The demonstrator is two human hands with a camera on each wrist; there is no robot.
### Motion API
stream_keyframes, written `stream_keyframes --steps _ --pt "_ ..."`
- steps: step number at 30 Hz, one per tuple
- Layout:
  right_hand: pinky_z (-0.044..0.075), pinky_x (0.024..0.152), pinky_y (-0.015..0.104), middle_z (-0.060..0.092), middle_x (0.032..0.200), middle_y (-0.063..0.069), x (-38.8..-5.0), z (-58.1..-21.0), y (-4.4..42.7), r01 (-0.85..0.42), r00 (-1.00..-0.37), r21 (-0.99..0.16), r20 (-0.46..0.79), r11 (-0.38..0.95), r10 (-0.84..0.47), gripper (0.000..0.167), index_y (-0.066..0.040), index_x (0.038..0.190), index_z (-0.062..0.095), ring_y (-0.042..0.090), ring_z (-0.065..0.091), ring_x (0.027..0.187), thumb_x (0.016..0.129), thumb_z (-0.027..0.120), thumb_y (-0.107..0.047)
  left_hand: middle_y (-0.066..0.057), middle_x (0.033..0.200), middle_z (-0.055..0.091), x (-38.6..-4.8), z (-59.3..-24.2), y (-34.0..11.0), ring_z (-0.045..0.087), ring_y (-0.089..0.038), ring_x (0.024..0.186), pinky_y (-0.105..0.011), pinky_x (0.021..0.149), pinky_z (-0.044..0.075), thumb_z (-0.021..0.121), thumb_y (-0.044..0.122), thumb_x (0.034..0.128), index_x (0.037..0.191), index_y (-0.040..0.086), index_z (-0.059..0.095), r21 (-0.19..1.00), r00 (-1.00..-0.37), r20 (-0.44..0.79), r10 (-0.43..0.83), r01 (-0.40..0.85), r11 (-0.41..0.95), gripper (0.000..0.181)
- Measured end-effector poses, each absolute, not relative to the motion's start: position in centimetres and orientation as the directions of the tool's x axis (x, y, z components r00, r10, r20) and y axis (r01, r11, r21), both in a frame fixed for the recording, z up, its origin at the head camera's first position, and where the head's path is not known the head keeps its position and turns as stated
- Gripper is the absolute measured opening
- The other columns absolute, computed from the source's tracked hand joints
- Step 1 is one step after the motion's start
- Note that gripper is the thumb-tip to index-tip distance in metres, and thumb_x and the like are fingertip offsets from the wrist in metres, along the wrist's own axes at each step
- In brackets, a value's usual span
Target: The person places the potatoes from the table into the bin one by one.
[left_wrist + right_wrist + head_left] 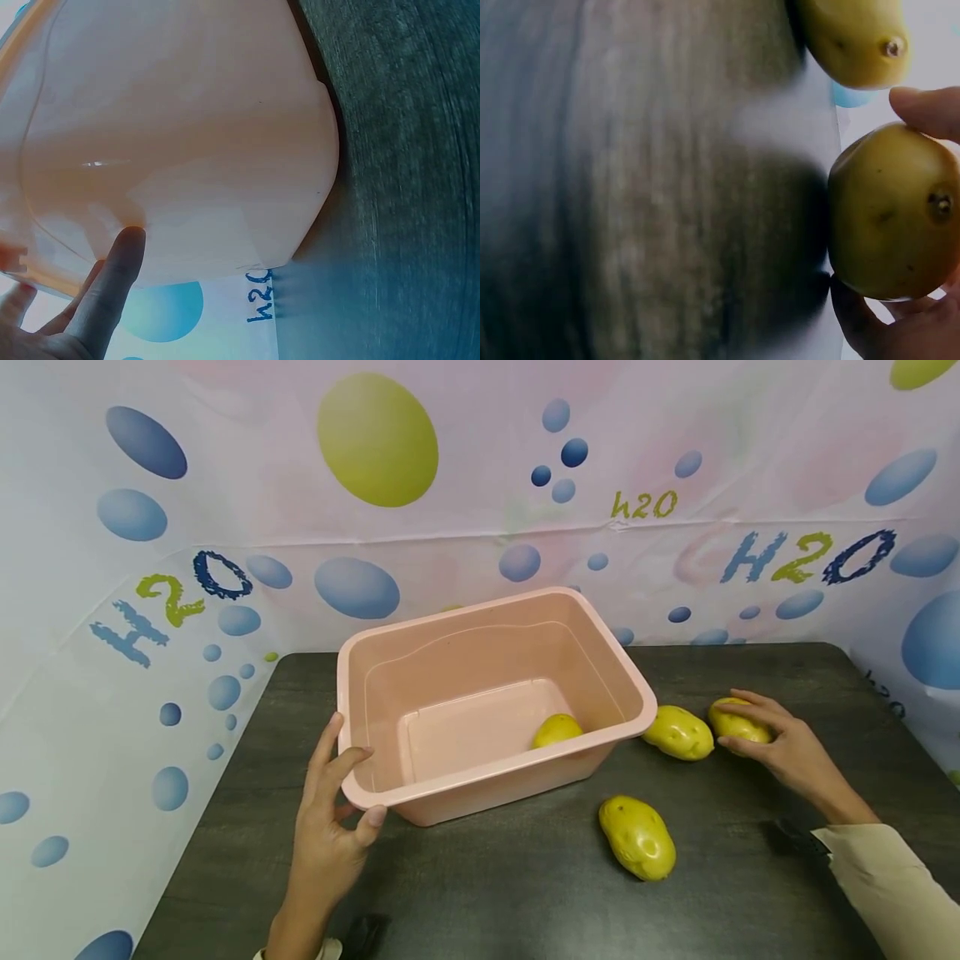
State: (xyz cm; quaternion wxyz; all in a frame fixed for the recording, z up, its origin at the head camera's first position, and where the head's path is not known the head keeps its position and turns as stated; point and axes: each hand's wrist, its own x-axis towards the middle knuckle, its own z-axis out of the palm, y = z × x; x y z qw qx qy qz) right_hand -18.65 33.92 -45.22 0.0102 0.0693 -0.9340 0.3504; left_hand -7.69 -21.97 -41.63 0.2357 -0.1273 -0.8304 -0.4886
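A pale pink plastic basin [480, 735] stands at an angle on the dark table, with one yellow potato [557, 730] inside near its right end. My left hand [326, 831] holds the basin's near left corner, fingers over the rim and thumb at the front. In the left wrist view, a finger lies against the basin wall [187, 165]. Right of the basin, my right hand [791, 752] grips a yellow potato [738, 723] between thumb and fingers. The right wrist view shows that potato [889, 214] low at the tabletop.
Another potato [678, 733] lies between the basin and my right hand, close to the basin's rim. One more potato [637, 837] lies nearer me on the dark wooden table [510, 893]. A white sheet [465, 518] printed with bubbles and lettering hangs behind and along the sides.
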Motion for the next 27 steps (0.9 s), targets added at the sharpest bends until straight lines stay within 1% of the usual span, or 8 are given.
stream_keyframes --steps 3,11,15,19,23,26,27 --pt "0.041 0.092 0.073 0.033 0.164 0.031 -18.71 -45.3 33.92 -0.145 -0.989 -0.648 0.073 0.748 -0.128 0.053 0.0 0.144 0.058 0.064 0.032 0.141 0.1 0.073 -0.027 -0.005 0.175 0.022 -7.76 -41.74 -21.97 0.043 -0.004 0.139 -0.009 0.08 0.058 0.07 0.039 0.0997 0.14 0.004 0.058 0.75 -0.851 0.524 -0.018 0.452 0.482 0.055" --pt "0.042 0.09 0.07 0.033 0.164 0.03 -18.94 -45.5 33.86 -0.144 -0.989 -0.64 0.067 0.755 -0.132 0.053 -0.001 0.143 0.059 0.062 0.033 0.139 0.1 0.074 -0.027 -0.008 0.175 0.02 -7.79 -41.76 -21.92 0.044 0.001 0.139 -0.011 0.079 0.059 0.068 0.044 0.1009 0.14 0.003 0.057 0.746 -0.842 0.539 -0.008 0.473 0.468 0.057" --pt "0.043 0.088 0.066 0.035 0.162 0.031 -18.97 -45.61 33.82 -0.148 -0.989 -0.629 0.072 0.763 -0.133 0.051 -0.001 0.142 0.06 0.062 0.034 0.139 0.1 0.074 -0.026 -0.008 0.175 0.02 -7.79 -41.72 -21.85 0.044 -0.001 0.14 -0.01 0.079 0.059 0.068 0.042 0.1008 0.14 0.002 0.057 0.75 -0.845 0.535 -0.008 0.47 0.465 0.057" --pt "0.044 0.086 0.06 0.037 0.161 0.032 -18.99 -45.63 33.79 -0.151 -0.988 -0.621 0.08 0.769 -0.13 0.049 -0.001 0.142 0.06 0.062 0.035 0.138 0.1 0.073 -0.025 -0.006 0.175 0.021 -7.78 -41.57 -21.71 0.044 -0.002 0.14 -0.011 0.079 0.059 0.068 0.042 0.1007 0.14 0.003 0.057 0.755 -0.847 0.532 -0.013 0.467 0.461 0.056" --pt "0.044 0.087 0.062 0.038 0.16 0.032 -19.16 -45.64 33.76 -0.158 -0.987 -0.63 0.09 0.76 -0.13 0.049 -0.001 0.142 0.06 0.062 0.035 0.139 0.1 0.073 -0.022 -0.007 0.174 0.022 -7.85 -41.59 -21.74 0.044 -0.002 0.139 -0.011 0.079 0.059 0.067 0.043 0.1011 0.14 0.003 0.057 0.749 -0.844 0.536 -0.013 0.468 0.47 0.056" --pt "0.045 0.086 0.054 0.039 0.159 0.032 -19.2 -45.54 33.76 -0.157 -0.988 -0.635 0.095 0.757 -0.125 0.047 0.0 0.141 0.06 0.062 0.035 0.139 0.1 0.073 -0.021 -0.007 0.175 0.021 -7.84 -41.64 -21.79 0.043 -0.002 0.14 -0.011 0.079 0.059 0.068 0.042 0.1009 0.14 0.002 0.057 0.751 -0.848 0.53 -0.015 0.46 0.474 0.057" --pt "0.045 0.086 0.048 0.039 0.159 0.032 -19.2 -45.49 33.78 -0.156 -0.988 -0.635 0.096 0.757 -0.123 0.047 0.0 0.141 0.061 0.061 0.036 0.139 0.1 0.073 -0.021 -0.006 0.175 0.021 -7.84 -41.66 -21.8 0.044 -0.002 0.139 -0.011 0.079 0.059 0.068 0.042 0.1008 0.14 0.002 0.057 0.751 -0.848 0.529 -0.016 0.46 0.473 0.057"
